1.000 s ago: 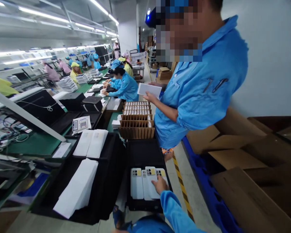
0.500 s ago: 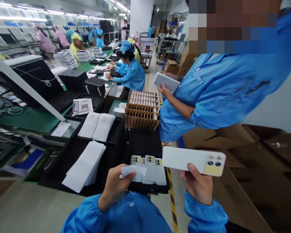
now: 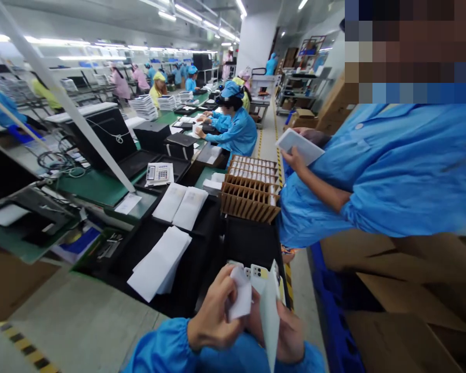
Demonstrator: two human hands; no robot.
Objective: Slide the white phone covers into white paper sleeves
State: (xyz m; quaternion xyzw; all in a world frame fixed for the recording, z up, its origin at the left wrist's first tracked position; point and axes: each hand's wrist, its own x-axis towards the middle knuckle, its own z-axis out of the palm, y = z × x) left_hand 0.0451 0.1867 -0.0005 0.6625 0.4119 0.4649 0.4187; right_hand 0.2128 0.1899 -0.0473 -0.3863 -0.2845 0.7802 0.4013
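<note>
My left hand (image 3: 213, 313) pinches a small folded white cloth (image 3: 241, 296), paper-like in look. Close beside it, my right hand (image 3: 289, 331) grips a pale smartphone (image 3: 270, 318), turned nearly edge-on and upright; its camera end points up. Whether the cloth touches the phone I cannot tell. Just beyond my hands, several similar phones (image 3: 259, 273) lie in a black tray (image 3: 252, 239), partly hidden by my hands and the held phone.
White paper sleeves (image 3: 161, 263) lie in a black tray at left, with two more stacks (image 3: 180, 204) behind. A calculator (image 3: 159, 174) and a divided cardboard box (image 3: 250, 199) stand farther back. At right, a co-worker (image 3: 353, 181) holds a white slab; cardboard boxes (image 3: 404, 300) lie below.
My right hand has brought the phone left and down and turned it from broadside to edge-on. The left hand with the cloth is now close to it. The view has shifted left.
</note>
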